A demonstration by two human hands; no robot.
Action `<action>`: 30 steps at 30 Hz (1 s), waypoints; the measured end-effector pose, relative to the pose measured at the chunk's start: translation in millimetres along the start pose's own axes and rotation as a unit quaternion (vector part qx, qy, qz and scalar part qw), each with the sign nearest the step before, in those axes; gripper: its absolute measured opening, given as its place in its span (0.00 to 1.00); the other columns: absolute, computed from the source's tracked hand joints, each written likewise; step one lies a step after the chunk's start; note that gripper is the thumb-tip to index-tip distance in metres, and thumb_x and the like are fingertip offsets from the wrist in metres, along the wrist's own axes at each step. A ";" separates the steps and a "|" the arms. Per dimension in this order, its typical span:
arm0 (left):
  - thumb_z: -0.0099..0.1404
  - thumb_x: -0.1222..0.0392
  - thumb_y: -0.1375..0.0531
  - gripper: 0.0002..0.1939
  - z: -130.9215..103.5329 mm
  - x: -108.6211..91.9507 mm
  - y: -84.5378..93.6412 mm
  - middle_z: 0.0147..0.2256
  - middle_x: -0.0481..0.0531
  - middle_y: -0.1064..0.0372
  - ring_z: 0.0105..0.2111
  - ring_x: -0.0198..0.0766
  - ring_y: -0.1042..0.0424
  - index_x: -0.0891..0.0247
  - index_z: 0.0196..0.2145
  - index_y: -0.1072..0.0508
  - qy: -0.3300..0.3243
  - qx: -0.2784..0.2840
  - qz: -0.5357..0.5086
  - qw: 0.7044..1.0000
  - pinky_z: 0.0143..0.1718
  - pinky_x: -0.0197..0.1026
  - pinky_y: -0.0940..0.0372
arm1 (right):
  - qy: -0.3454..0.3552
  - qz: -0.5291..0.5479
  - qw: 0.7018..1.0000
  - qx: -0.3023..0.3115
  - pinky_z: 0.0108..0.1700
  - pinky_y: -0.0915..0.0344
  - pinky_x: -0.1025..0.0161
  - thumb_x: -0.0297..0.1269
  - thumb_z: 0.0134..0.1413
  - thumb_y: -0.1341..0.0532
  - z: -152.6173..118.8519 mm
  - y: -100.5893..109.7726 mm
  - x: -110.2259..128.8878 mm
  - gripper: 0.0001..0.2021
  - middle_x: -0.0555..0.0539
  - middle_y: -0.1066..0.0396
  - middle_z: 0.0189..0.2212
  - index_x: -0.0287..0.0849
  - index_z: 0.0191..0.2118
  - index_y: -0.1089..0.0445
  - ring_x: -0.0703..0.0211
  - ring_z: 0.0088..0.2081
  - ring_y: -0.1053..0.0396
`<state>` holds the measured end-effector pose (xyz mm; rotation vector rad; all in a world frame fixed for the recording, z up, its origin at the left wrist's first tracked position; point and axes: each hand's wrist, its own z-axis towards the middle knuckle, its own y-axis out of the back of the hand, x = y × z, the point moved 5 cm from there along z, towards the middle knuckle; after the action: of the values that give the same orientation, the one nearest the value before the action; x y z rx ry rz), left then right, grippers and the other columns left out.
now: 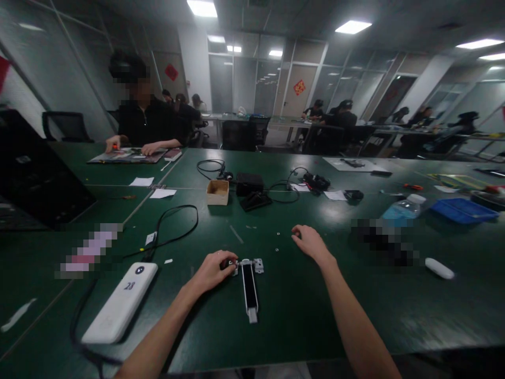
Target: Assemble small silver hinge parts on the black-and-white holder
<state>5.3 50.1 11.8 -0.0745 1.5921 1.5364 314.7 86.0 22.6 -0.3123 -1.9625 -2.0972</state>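
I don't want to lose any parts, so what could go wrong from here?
The right hand could brush the two tiny pieces lying near its fingers, and they might scatter. The left hand appears to grip the metal device at just one side of its top end, so it may swivel if bumped.

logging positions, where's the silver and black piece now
In the head view, the silver and black piece lies low near centre on the table, right of the left hand, fingers at its far end.
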 end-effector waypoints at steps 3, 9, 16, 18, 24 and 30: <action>0.61 0.60 0.43 0.09 0.2 -0.4 0.5 0.34 0.50 0.28 0.31 0.36 0.32 0.62 0.40 0.27 -0.008 -0.006 0.001 1.000 0.35 0.37 0.37 | -0.032 -0.013 0.999 -0.010 0.41 0.40 0.60 0.32 0.54 0.42 9.8 0.9 -28.7 0.11 0.41 0.29 0.36 0.37 0.43 0.29 0.53 0.40 0.32; 0.62 0.59 0.43 0.07 -0.2 -1.3 1.2 0.33 0.50 0.29 0.33 0.38 0.32 0.61 0.37 0.27 -0.022 -0.004 0.019 1.000 0.39 0.40 0.38 | -0.031 0.003 0.999 -0.012 0.41 0.39 0.63 0.31 0.54 0.42 15.2 -10.4 -39.6 0.07 0.43 0.28 0.34 0.39 0.36 0.27 0.56 0.38 0.31; 0.64 0.60 0.44 0.06 -1.3 -1.6 -1.7 0.33 0.50 0.30 0.34 0.39 0.33 0.61 0.36 0.28 -0.032 0.003 0.036 0.999 0.39 0.40 0.41 | 0.005 0.042 0.999 -0.018 0.42 0.39 0.61 0.31 0.61 0.50 4.4 -6.6 -16.9 0.12 0.40 0.29 0.35 0.38 0.37 0.29 0.55 0.39 0.31; 0.64 0.60 0.44 0.06 -1.3 -1.3 -2.6 0.33 0.50 0.30 0.34 0.39 0.33 0.61 0.36 0.28 -0.035 0.002 0.040 0.999 0.39 0.40 0.41 | 0.045 0.069 0.997 -0.004 0.41 0.38 0.62 0.34 0.62 0.51 -3.4 -6.7 4.9 0.12 0.43 0.29 0.36 0.39 0.40 0.30 0.57 0.38 0.31; 0.63 0.62 0.43 0.05 -1.3 -1.1 -4.0 0.33 0.50 0.30 0.35 0.38 0.32 0.62 0.35 0.28 -0.045 -0.008 0.045 0.998 0.39 0.39 0.41 | 0.180 0.158 0.967 0.090 0.38 0.36 0.66 0.35 0.59 0.45 -34.1 -19.7 82.9 0.08 0.49 0.28 0.35 0.43 0.38 0.29 0.61 0.36 0.32; 0.63 0.62 0.43 0.04 -1.0 0.9 -6.3 0.33 0.49 0.30 0.34 0.38 0.33 0.62 0.35 0.28 -0.052 -0.008 0.051 0.997 0.39 0.40 0.42 | 0.219 0.177 0.950 0.136 0.35 0.38 0.67 0.30 0.57 0.44 -45.9 -29.2 109.6 0.08 0.47 0.29 0.34 0.41 0.38 0.28 0.62 0.34 0.33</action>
<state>8.0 48.3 6.2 0.0777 1.5225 1.6044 202.3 37.9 27.4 -0.1159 -1.7429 -1.4946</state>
